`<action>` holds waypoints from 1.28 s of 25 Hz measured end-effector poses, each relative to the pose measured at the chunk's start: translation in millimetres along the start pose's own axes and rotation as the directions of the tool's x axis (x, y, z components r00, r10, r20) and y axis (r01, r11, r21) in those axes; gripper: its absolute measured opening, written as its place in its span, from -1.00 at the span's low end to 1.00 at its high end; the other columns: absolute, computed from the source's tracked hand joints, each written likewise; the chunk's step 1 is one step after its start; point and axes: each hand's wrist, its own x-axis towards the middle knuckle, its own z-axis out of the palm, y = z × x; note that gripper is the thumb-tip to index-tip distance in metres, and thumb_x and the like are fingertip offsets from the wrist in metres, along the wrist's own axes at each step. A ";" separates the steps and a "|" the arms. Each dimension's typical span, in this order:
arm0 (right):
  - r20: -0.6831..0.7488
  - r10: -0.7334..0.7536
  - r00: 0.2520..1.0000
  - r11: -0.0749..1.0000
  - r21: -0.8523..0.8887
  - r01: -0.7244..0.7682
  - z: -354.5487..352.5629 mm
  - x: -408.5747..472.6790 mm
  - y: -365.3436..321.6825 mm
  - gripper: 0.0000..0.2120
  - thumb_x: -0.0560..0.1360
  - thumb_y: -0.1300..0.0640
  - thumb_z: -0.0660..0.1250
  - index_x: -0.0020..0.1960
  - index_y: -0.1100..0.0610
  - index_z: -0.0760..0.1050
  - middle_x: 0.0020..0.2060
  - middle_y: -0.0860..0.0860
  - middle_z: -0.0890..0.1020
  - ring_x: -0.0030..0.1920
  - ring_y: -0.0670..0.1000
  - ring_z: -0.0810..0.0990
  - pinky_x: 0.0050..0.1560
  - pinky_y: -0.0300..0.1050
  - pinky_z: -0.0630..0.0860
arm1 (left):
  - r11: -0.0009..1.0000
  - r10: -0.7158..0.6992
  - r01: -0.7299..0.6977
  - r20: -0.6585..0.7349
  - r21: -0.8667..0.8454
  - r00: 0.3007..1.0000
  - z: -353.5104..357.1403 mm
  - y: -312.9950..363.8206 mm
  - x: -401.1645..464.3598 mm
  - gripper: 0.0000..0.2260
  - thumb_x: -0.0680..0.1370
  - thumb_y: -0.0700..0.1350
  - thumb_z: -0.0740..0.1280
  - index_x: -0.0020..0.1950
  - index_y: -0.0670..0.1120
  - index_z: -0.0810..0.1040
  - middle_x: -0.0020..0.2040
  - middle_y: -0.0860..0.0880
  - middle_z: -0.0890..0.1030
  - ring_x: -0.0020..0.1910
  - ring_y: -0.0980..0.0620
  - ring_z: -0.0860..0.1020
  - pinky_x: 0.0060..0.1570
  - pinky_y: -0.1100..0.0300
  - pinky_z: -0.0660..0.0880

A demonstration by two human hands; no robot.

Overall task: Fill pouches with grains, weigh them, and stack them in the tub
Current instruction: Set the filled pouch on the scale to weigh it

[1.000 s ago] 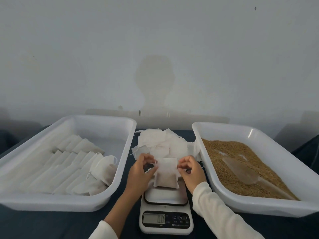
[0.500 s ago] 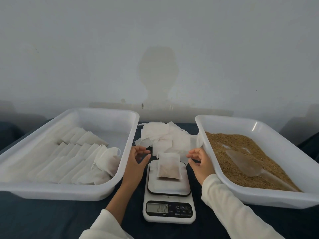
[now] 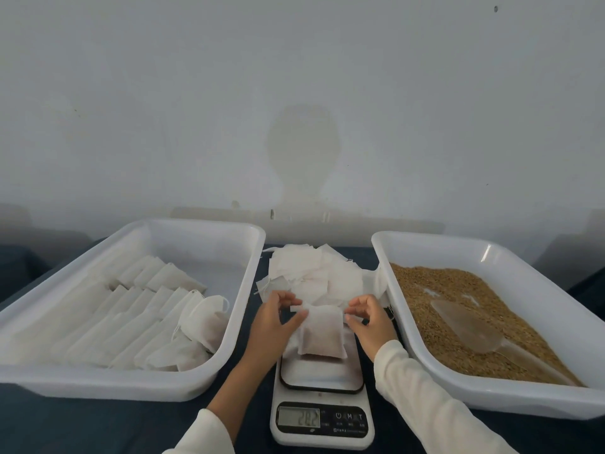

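Presently: weighing step in hand; filled pouch (image 3: 322, 335) lies on the platform of the digital scale (image 3: 322, 417) at 6 o'clock on the bench (image 3: 49, 427).
Left hand (image 3: 273, 326): thumb and forefinger meet at the pouch's top-left corner; whether it pinches the fabric or only touches it cannot be told.
Right hand (image 3: 368, 322): fingers loosely curled just beside the pouch's right edge, holding nothing visible.
Display: digits lit, too blurred to read with confidence.
Risk, reading: any finger contact with the pouch would falsify the weight.
Risk, spillage: the pouch mouth is not clearly drawn shut; a lift by one corner could tip grain out.
Risk, stacking: the rounded, soft pouch may slump against the row in the tub (image 3: 229, 352) at 9 o'clock.
Materials: pouch of thin white non-woven fabric, brown fill showing through, pillow-shaped.
Empty pouches (image 3: 314, 276): flat, limp squares heaped at 12 o'clock.
Grain tub (image 3: 540, 293): glossy white plastic at 3 o'clock; coarse tan grains (image 3: 458, 290); translucent scoop (image 3: 468, 326) resting on them.
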 end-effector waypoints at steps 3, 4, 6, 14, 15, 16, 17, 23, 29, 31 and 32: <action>0.066 0.076 0.995 0.996 -0.047 -0.073 7.9 4.0 -6.0 -0.78 0.46 0.17 0.40 0.03 0.06 0.41 -0.11 -0.08 0.55 -0.02 -0.03 0.53 0.06 -0.18 0.40 | 0.964 -0.061 0.026 0.127 0.266 0.990 9.1 8.9 3.4 -0.51 0.42 0.07 0.46 0.26 -0.01 0.37 0.18 0.10 0.47 0.21 0.14 0.44 0.16 0.29 0.39; 0.066 0.084 0.994 0.995 -0.056 -0.080 9.7 4.4 -8.7 -0.77 0.45 0.16 0.42 0.03 0.05 0.41 -0.10 -0.05 0.56 -0.02 -0.03 0.54 0.05 -0.18 0.41 | 0.946 -0.082 0.031 0.146 0.323 0.986 11.5 12.4 3.3 -0.44 0.40 0.12 0.47 0.30 0.00 0.35 0.17 0.09 0.44 0.19 0.12 0.43 0.15 0.28 0.39; 0.046 0.054 0.997 0.998 -0.039 -0.052 11.1 3.4 -15.3 -0.76 0.44 0.22 0.43 0.00 0.04 0.42 -0.12 0.00 0.61 -0.06 -0.01 0.58 -0.05 -0.24 0.45 | 0.928 -0.087 0.033 0.130 0.370 0.988 15.4 18.6 1.4 -0.38 0.34 0.15 0.50 0.30 0.04 0.33 0.10 0.10 0.43 0.10 0.13 0.45 0.06 0.33 0.41; 0.015 -0.198 0.980 0.974 0.118 0.195 11.6 8.0 -80.9 -0.71 0.38 0.36 0.44 -0.17 0.00 0.47 -0.26 -0.06 0.60 -0.20 -0.07 0.57 -0.16 -0.32 0.46 | 0.967 -0.018 0.048 -0.121 0.251 0.992 6.9 62.3 -2.3 -0.78 0.49 0.05 0.39 0.05 0.03 0.46 -0.16 0.09 0.56 -0.22 0.16 0.53 -0.29 0.38 0.42; 0.015 -0.230 0.973 0.965 0.135 0.226 14.1 10.9 -92.9 -0.71 0.38 0.37 0.44 -0.18 0.00 0.47 -0.27 -0.06 0.60 -0.22 -0.08 0.56 -0.17 -0.33 0.46 | 0.961 -0.004 0.046 -0.153 0.273 0.988 -0.6 70.4 2.5 -0.85 0.50 0.03 0.36 -0.02 0.02 0.47 -0.23 0.08 0.55 -0.28 0.16 0.51 -0.34 0.38 0.38; 0.014 -0.258 0.966 0.955 0.156 0.253 17.7 14.2 -105.0 -0.72 0.38 0.36 0.44 -0.18 0.00 0.48 -0.28 -0.07 0.60 -0.23 -0.09 0.55 -0.17 -0.34 0.46 | 0.950 0.027 0.030 -0.177 0.312 0.984 -11.7 78.8 8.9 -0.89 0.51 0.02 0.35 -0.13 0.04 0.47 -0.30 0.07 0.53 -0.35 0.17 0.47 -0.40 0.38 0.33; 0.013 -0.282 0.959 0.944 0.179 0.276 22.2 17.5 -115.9 -0.73 0.39 0.36 0.43 -0.18 0.01 0.48 -0.27 -0.07 0.60 -0.23 -0.10 0.55 -0.17 -0.36 0.46 | 0.935 0.060 0.012 -0.192 0.354 0.980 -24.3 85.0 16.6 -0.84 0.49 0.02 0.36 -0.23 0.06 0.43 -0.37 0.06 0.49 -0.41 0.17 0.43 -0.45 0.38 0.28; 0.094 -0.279 0.956 0.939 0.235 0.251 63.0 32.1 -146.2 -0.81 0.49 0.36 0.29 0.00 0.11 0.41 -0.14 -0.02 0.60 -0.18 -0.14 0.53 -0.19 -0.44 0.41 | 0.846 0.031 0.095 -0.226 0.525 0.974 -119.8 92.9 72.8 -0.86 0.46 0.02 0.41 -0.20 0.00 0.51 -0.34 0.04 0.53 -0.27 -0.06 0.53 -0.32 0.17 0.37; 0.361 -0.234 0.903 0.970 0.021 0.243 93.1 40.2 -124.5 -0.83 0.53 0.32 0.22 0.03 0.09 0.42 -0.02 -0.02 0.64 -0.09 -0.15 0.54 -0.18 -0.47 0.42 | 0.887 -0.215 0.317 -0.306 0.336 0.927 -182.0 25.7 117.4 -0.71 0.49 -0.12 0.43 0.16 -0.17 0.52 -0.05 -0.24 0.58 -0.22 -0.15 0.57 -0.34 0.15 0.50; 0.410 -0.239 0.880 0.964 -0.008 0.265 101.4 43.1 -119.9 -0.82 0.53 0.33 0.21 0.00 0.07 0.41 0.00 -0.01 0.64 -0.07 -0.16 0.54 -0.18 -0.48 0.43 | 0.871 -0.268 0.366 -0.308 0.327 0.913 -187.0 1.0 120.6 -0.90 0.50 -0.20 0.40 -0.13 -0.16 0.50 -0.33 -0.12 0.50 -0.43 -0.02 0.47 -0.49 0.21 0.42; 0.422 -0.243 0.874 0.961 -0.018 0.276 104.5 44.8 -118.5 -0.82 0.53 0.34 0.21 -0.01 0.07 0.42 0.00 0.00 0.64 -0.06 -0.17 0.54 -0.17 -0.49 0.43 | 0.852 -0.289 0.391 -0.310 0.349 0.906 -189.1 -13.2 123.0 -0.83 0.51 -0.23 0.37 -0.25 -0.15 0.44 -0.42 -0.08 0.46 -0.49 -0.01 0.43 -0.51 0.22 0.38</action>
